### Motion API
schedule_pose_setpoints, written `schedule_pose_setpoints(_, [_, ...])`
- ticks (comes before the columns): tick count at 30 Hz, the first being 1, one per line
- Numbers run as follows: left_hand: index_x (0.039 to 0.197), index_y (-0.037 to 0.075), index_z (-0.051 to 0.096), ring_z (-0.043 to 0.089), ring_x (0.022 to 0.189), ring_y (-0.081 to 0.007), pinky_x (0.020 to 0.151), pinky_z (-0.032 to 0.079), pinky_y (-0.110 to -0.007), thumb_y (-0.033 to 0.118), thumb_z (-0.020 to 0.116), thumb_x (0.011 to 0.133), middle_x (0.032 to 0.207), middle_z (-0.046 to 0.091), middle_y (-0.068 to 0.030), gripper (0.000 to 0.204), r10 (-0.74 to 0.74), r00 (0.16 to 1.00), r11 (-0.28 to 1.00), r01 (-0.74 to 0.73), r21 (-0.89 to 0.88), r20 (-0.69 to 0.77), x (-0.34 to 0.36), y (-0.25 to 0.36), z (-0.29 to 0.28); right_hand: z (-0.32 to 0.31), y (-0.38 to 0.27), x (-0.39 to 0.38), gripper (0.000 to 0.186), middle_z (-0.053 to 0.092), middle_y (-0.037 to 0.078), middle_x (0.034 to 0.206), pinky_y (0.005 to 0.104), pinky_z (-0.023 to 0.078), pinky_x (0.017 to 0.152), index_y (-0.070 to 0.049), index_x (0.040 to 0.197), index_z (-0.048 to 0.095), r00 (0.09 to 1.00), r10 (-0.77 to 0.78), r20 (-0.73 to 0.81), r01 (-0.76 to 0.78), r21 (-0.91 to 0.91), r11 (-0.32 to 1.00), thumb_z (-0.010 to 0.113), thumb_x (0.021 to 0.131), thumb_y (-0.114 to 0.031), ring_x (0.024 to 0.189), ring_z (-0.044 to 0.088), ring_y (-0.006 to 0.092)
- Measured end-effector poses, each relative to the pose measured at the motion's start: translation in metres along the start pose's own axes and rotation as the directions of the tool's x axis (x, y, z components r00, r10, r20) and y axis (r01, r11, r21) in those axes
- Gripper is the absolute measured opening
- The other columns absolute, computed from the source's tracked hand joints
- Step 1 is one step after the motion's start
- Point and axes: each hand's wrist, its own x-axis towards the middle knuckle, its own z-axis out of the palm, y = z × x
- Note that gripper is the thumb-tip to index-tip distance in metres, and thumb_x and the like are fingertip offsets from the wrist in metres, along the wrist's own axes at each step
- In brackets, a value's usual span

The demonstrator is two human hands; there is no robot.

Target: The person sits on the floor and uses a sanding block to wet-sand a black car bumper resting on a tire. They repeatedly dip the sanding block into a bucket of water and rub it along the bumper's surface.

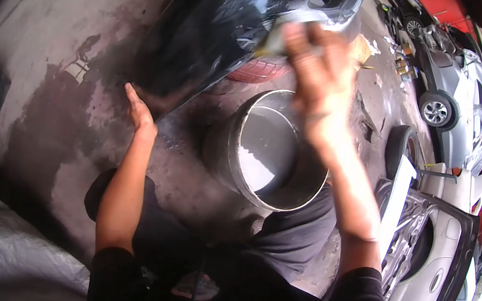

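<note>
A glossy black car bumper [192,37] slants across the upper middle, wet-looking near its far end. My left hand [139,112] rests against its near lower end, fingers stretched out; part of the hand is hidden behind the edge. Over the bumper's right side my right hand [323,69] is smeared by motion. Its fingers are closed on a pale, yellowish-edged pad [278,36], too blurred to name more exactly. Below that hand stands a large grey bucket [231,143] holding some liquid with a bright reflection.
A reddish tyre [257,72] lies under the bumper. My knees flank the bucket's near side. To the right are a loose car door [428,284], a dark tyre [400,146] and a silver car [466,122]. Grey sheeting [5,227] lies at the lower left.
</note>
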Motion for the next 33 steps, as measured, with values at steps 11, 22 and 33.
schedule_pose_setpoints(11, [0.168, 0.002, 0.036, 0.033, 0.161, -0.0358, 0.132, 0.025, -0.053, 0.086, 0.049, 0.096, 0.176, 0.032, -0.0172, 0.112, -0.012, 0.999, 1.0, 0.012, 0.015, -0.043, 0.0, 0.002, -0.003, 0.001, -0.016, 0.005, 0.069, 0.067, 0.017, 0.125, 0.0496, 0.052, 0.094, -0.009, 0.137, 0.071, 0.998, -0.067, 0.015, 0.067, 0.003, 0.998, 0.079, 0.069, -0.015, 0.113, 0.065, 0.0344])
schedule_pose_setpoints(22, [0.166, -0.001, 0.038, 0.037, 0.159, -0.0363, 0.13, 0.029, -0.05, 0.087, 0.053, 0.093, 0.175, 0.033, -0.0191, 0.116, 0.006, 0.999, 1.0, -0.007, -0.015, -0.04, 0.01, -0.004, -0.003, -0.008, 0.015, 0.001, 0.066, 0.068, 0.019, 0.126, 0.0509, 0.053, 0.093, -0.008, 0.136, 0.072, 0.996, 0.054, -0.075, -0.062, -0.103, 0.993, 0.078, 0.07, -0.004, 0.109, 0.065, 0.0369])
schedule_pose_setpoints(33, [0.169, -0.001, 0.032, 0.035, 0.159, -0.0365, 0.132, 0.025, -0.052, 0.088, 0.051, 0.093, 0.176, 0.031, -0.0188, 0.118, 0.014, 1.0, 1.0, -0.014, 0.019, -0.021, 0.0, 0.002, -0.002, -0.015, 0.023, 0.007, 0.064, 0.068, 0.016, 0.128, 0.0483, 0.051, 0.093, -0.012, 0.135, 0.074, 0.994, 0.088, -0.072, -0.095, -0.112, 0.989, 0.075, 0.073, 0.0, 0.112, 0.064, 0.0358])
